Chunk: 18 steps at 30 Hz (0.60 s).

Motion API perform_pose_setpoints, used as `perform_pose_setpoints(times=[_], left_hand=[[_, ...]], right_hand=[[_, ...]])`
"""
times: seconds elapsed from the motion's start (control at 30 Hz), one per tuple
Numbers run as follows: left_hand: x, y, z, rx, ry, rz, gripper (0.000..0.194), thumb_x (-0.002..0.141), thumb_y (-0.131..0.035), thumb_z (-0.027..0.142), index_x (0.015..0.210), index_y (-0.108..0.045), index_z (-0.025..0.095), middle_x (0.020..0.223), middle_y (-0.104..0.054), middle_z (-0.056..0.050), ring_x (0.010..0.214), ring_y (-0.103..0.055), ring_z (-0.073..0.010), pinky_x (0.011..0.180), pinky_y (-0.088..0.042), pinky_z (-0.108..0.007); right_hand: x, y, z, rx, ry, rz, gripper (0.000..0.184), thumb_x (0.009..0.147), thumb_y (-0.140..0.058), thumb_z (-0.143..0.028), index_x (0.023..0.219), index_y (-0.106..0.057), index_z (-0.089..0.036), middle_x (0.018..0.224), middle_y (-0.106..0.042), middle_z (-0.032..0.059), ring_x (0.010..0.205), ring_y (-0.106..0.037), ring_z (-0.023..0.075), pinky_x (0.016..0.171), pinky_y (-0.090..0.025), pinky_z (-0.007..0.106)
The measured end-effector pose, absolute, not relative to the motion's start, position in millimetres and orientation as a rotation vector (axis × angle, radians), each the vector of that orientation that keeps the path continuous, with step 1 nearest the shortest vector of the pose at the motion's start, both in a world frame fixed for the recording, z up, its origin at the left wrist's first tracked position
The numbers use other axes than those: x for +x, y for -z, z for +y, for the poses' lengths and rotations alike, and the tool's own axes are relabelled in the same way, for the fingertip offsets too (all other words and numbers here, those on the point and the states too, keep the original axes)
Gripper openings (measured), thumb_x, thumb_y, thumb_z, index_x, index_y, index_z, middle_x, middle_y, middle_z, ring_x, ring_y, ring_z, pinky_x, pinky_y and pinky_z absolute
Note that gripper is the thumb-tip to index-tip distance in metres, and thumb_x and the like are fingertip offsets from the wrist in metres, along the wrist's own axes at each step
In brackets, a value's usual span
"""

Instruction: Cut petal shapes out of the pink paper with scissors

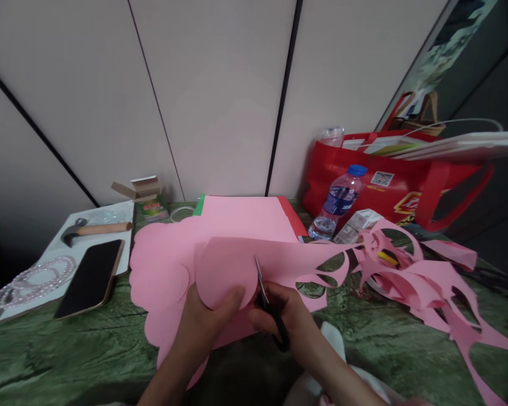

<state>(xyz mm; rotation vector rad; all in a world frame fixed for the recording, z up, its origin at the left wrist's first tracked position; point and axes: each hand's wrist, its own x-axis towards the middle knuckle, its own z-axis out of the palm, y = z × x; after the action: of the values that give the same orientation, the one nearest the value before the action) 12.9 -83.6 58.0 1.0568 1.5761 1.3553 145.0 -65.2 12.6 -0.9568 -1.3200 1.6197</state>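
On the green, wood-grained tabletop (pixel 389 332), the left hand (pixel 214 307) pinches a rounded pink paper sheet (pixel 226 270) between thumb and fingers. The right hand (pixel 283 310) has its fingers closed around black-handled metal scissors (pixel 273 318), whose blades touch the sheet.

Left hand (pixel 214 310) gripping, thumb (pixel 234 298) on top; right hand (pixel 285 310) closed, fingers (pixel 260 320) curled; forearms (pixel 169 363) converging forward.

left hand (pixel 214 316) on pink paper (pixel 224 268), right hand (pixel 285 310) around black-handled scissors (pixel 274 313)
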Motion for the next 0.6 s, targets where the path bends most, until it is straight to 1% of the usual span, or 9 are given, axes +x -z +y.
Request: perform_pose_setpoints(times=[0.13,0.23,0.3,0.47,0.6], left_hand=[[11.8,-55.7,-82.9,1.046,-1.391,1.546,0.027,0.058,-0.069,0.030,0.079,-0.065,0.013,0.069,-0.069,-0.006,0.071,-0.064,-0.0238,0.059,-0.052,-0.030],[11.4,-55.5,-82.9,1.049,-1.394,1.537,0.028,0.058,-0.069,0.031,0.080,-0.065,0.014,0.072,-0.069,-0.006,0.073,-0.064,-0.0236,0.060,-0.052,-0.029],[11.4,-55.8,-83.1,1.052,-1.387,1.528,0.028,0.059,-0.069,0.031,0.080,-0.065,0.014,0.074,-0.070,-0.006,0.073,-0.064,-0.0236,0.062,-0.052,-0.030],[11.3,-54.6,-82.7,1.026,-1.395,1.552,0.030,0.057,-0.068,0.032,0.081,-0.064,0.013,0.071,-0.069,-0.007,0.073,-0.064,-0.0252,0.059,-0.052,-0.031],[10.6,-53.6,-81.9,1.021,-1.402,1.540,0.027,0.057,-0.068,0.033,0.076,-0.064,0.014,0.070,-0.068,-0.006,0.069,-0.063,-0.0225,0.055,-0.050,-0.029]], right_hand=[[144.9,-11.9,-66.3,-0.950,-1.624,-1.315,0.025,0.062,-0.072,-0.035,0.068,-0.056,-0.016,0.048,-0.046,-0.0065,0.043,-0.035,0.0073,0.041,-0.024,0.019],[144.5,-12.3,-66.5,-0.947,-1.628,-1.310,0.025,0.064,-0.071,-0.035,0.067,-0.056,-0.016,0.047,-0.047,-0.0066,0.043,-0.036,0.0075,0.040,-0.025,0.019],[144.2,-13.3,-66.4,-0.943,-1.636,-1.306,0.026,0.062,-0.071,-0.036,0.066,-0.056,-0.015,0.046,-0.047,-0.0065,0.042,-0.036,0.0072,0.040,-0.026,0.019],[143.6,-15.9,-66.0,-0.968,-1.628,-1.311,0.029,0.061,-0.071,-0.040,0.064,-0.054,-0.016,0.045,-0.046,-0.0065,0.039,-0.036,0.0069,0.037,-0.027,0.019],[143.8,-16.0,-65.9,-0.962,-1.631,-1.317,0.029,0.060,-0.073,-0.038,0.063,-0.053,-0.016,0.044,-0.045,-0.0068,0.038,-0.037,0.0075,0.038,-0.029,0.019]])
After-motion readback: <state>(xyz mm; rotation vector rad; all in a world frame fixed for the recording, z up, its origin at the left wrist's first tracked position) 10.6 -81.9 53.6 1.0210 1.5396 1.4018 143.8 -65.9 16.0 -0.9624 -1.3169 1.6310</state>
